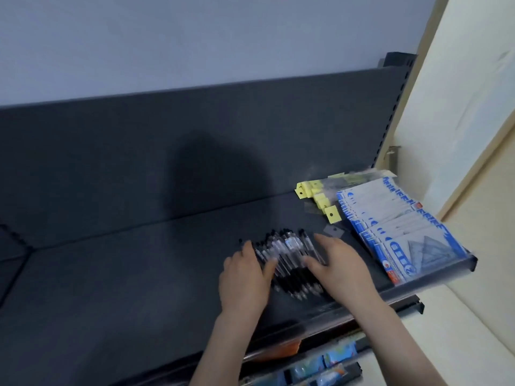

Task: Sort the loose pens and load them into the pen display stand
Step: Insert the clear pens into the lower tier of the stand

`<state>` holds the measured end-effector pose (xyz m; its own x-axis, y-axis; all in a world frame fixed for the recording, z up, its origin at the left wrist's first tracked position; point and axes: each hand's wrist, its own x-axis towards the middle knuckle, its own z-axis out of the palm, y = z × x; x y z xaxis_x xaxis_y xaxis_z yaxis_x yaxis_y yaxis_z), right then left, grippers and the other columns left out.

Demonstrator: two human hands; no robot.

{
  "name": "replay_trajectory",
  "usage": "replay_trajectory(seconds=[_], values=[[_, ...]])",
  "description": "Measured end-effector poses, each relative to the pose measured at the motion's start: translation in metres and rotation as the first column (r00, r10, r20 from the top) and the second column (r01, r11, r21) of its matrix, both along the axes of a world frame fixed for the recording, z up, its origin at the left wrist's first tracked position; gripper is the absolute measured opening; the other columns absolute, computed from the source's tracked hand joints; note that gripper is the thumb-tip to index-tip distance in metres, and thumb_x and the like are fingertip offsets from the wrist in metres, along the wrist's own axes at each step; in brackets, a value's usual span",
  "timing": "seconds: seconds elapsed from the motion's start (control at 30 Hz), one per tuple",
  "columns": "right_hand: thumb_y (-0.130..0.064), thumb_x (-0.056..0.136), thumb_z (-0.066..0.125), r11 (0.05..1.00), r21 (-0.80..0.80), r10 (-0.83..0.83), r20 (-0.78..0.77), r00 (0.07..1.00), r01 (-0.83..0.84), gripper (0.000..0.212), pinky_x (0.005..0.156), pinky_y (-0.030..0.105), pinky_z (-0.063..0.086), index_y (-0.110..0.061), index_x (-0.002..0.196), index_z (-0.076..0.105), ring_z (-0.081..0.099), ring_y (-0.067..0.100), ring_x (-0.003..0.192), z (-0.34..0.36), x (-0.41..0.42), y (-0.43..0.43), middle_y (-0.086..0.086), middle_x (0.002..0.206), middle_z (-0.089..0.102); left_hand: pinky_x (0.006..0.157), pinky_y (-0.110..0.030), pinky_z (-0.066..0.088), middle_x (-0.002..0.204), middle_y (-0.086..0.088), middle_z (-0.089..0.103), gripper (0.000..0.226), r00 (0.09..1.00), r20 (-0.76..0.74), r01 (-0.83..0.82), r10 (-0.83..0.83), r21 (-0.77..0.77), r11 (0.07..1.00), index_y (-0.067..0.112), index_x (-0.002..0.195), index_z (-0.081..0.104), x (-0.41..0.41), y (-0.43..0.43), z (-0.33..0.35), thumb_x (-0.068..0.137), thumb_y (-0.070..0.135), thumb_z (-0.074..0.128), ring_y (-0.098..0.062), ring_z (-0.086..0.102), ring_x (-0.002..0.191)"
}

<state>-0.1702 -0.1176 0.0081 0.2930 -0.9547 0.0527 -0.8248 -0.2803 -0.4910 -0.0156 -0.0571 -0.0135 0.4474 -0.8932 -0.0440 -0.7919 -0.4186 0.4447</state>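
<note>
1. Roughly mid-way along the dark grey shelf (125, 288), near its front edge: pens (289, 264) in one loose heap, side by side and partly stacked.
2. Clear barrels with black cores and black ends; a small pale blue label (292, 242) on one pen near the far end of the heap; finer detail lost to blur.
3. Lying flat and mostly parallel, long axis running from far-left to near-right; blunt dark ends toward the back panel (195, 135), pointed tips toward the front edge.
4. Left hand (245, 280) on the heap's left flank, fingers (249, 250) fairly straight and close together, laid along the pens, thumb against the barrels, wrapped round none of them.
5. Right hand (340, 266) on the right flank, palm down, fingers (320, 240) spread apart and resting on the pens, curled round nothing.
6. Heap bracketed between the two hands.
7. To the right on the same shelf: blue-and-white packets (404, 235) fanned in an overlapping row out to the shelf's right end, with a set-square shape showing through the nearest one.
8. Behind that row: yellow-tagged clear packets (320, 199).
9. Loose on the shelf, between the yellow tags and the right hand: a small clear tag (333, 230).
10. Underneath: a lower shelf (354, 369) holding blurred blue and orange packs (337, 355).
</note>
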Motion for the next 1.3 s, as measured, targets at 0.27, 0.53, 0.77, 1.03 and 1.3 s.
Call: replay_trajectory(seconds=[0.27, 0.53, 0.77, 1.03, 1.3], values=[[-0.037, 0.076, 0.064, 0.978, 0.054, 0.206, -0.068, 0.976, -0.202, 0.026, 0.067, 0.029, 0.041, -0.019, 0.095, 0.062, 0.058, 0.025, 0.090, -0.009, 0.016, -0.023, 0.004, 0.097, 0.054, 0.094, -0.037, 0.044, 0.130, -0.009, 0.048, 0.072, 0.958, -0.043, -0.282, 0.283, 0.034, 0.959, 0.012, 0.142, 0.032, -0.031, -0.024, -0.008, 0.085, 0.042, 0.063, -0.027, 0.042, 0.123], [-0.035, 0.076, 0.064, 0.962, 0.090, 0.265, -0.070, 0.962, -0.259, 0.024, 0.060, 0.028, 0.039, -0.016, 0.090, 0.061, 0.061, 0.026, 0.085, -0.012, 0.018, -0.037, 0.003, 0.090, 0.061, 0.081, -0.036, 0.050, 0.126, -0.012, 0.050, 0.053, 0.909, -0.033, -0.400, 0.417, 0.216, 0.891, 0.006, 0.126, 0.046, -0.036, -0.035, 0.002, 0.084, 0.029, 0.068, -0.028, 0.057, 0.111], [-0.025, 0.085, 0.057, 0.961, 0.057, 0.277, -0.114, 0.954, -0.272, 0.016, 0.054, 0.028, 0.036, -0.013, 0.074, 0.058, 0.050, 0.021, 0.065, -0.007, 0.019, -0.036, 0.002, 0.073, 0.056, 0.068, -0.030, 0.049, 0.110, -0.008, 0.063, 0.033, 0.899, -0.006, -0.427, 0.437, 0.204, 0.881, 0.008, 0.112, 0.053, -0.024, -0.035, 0.002, 0.086, 0.024, 0.065, -0.025, 0.064, 0.096], [-0.019, 0.091, 0.051, 0.971, 0.028, 0.241, -0.051, 0.969, -0.239, 0.015, 0.051, 0.027, 0.032, -0.013, 0.078, 0.053, 0.050, 0.019, 0.066, -0.006, 0.016, -0.032, 0.001, 0.073, 0.053, 0.067, -0.029, 0.045, 0.106, -0.004, 0.067, 0.027, 0.908, 0.155, -0.418, 0.390, 0.250, 0.873, 0.012, 0.110, 0.056, -0.020, -0.031, 0.000, 0.095, 0.032, 0.045, -0.023, 0.065, 0.093], [-0.017, 0.095, 0.047, 0.953, 0.105, 0.252, 0.251, 0.935, -0.285, 0.014, 0.063, 0.033, 0.048, -0.019, 0.082, 0.053, 0.061, 0.016, 0.070, 0.003, 0.015, -0.034, -0.003, 0.077, 0.065, 0.052, -0.033, 0.045, 0.068, -0.004, 0.057, 0.008, 0.728, -0.620, -0.483, 0.294, -0.159, 0.861, 0.015, 0.091, 0.046, 0.000, -0.008, 0.004, 0.096, 0.013, 0.040, -0.017, 0.053, 0.053]])
